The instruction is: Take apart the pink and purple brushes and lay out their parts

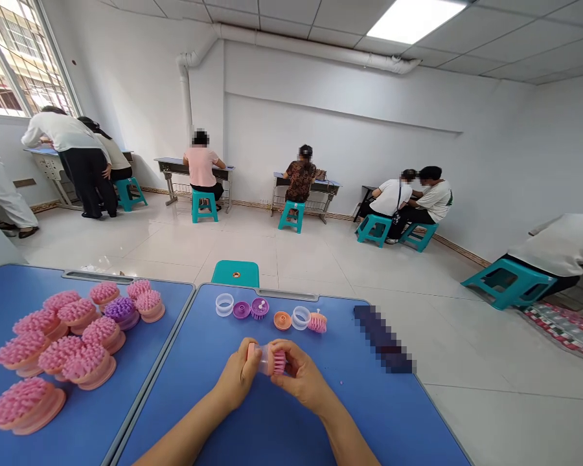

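Curled fingers (291, 351) partly hide a clear-and-peach, pink-bristled plastic brush (278, 364) between them: left hand (237, 375) closed round one end, right hand (300, 378) gripping the bristles, forearms (189, 421) cut off.

Bare blue tabletop (388, 414) leaves passage beside the right hand (301, 378), while loose brush parts (282, 320) obstruct ahead and pink brushes (84, 362) crowd the left.

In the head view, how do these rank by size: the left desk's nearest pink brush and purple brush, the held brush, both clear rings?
1. Nearest pink brush
2. Purple brush, held brush: order unsure, fingers hide part
3. Clear rings: look alike
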Demonstrator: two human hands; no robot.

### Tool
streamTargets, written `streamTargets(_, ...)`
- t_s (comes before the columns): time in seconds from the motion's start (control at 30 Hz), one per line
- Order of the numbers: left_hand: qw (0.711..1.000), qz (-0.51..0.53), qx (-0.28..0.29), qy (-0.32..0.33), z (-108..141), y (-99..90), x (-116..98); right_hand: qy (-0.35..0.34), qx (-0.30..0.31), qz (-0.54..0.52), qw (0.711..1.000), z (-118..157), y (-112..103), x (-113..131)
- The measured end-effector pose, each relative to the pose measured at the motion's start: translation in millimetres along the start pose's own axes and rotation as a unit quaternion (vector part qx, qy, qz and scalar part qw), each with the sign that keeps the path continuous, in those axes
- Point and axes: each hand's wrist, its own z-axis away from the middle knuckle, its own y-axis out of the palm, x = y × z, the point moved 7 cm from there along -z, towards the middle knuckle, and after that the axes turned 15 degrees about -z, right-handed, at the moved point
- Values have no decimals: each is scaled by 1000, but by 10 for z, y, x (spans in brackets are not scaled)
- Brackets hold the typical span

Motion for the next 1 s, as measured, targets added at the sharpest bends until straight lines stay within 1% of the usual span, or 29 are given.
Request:
streamTargets(0.07, 1000, 6, -1, -7, -5, -14, -5, 2, -13, 22, 1000, 5, -45, -5)
streamTargets(0.17, 1000, -7, -3, 1, 10, -35, -21, 73, -36, -1, 997, 14, -108, -108)
streamTargets(0.27, 999, -38, -7, 18, 36, -46, -38, 150, -34, -40, 987, 28, -86, -218)
streamTargets(0.33, 998, -62, -8, 32, 49, -47, -55, 178, -35, -48, 982, 34, -59, -250)
streamTargets(0.47, 996, -75, 1, 49, 52, -35, -76, 152, -52, -55, 985, 16, -48, -173)
streamTargets(0.57, 998, -57, 6, 42, 37, -36, -61, 121, -43, -65, 990, 2, -44, -97)
streamTargets(0.67, 999, -37, 10, 20, 24, -43, -37, 89, -30, -69, 993, -3, -36, -40)
streamTargets(0.83, 1000, -5, 17, -5, 21, -61, -30, 63, -9, -36, 997, 10, -16, -13)
streamTargets(0.9, 999, 21, 22, -17, 13, -62, -9, 48, -5, -27, 998, 11, -22, -7)
streamTargets(1.0, 994, 79, 43, -58, -6, -37, 70, 25, -5, -13, 1000, 5, -44, -5)
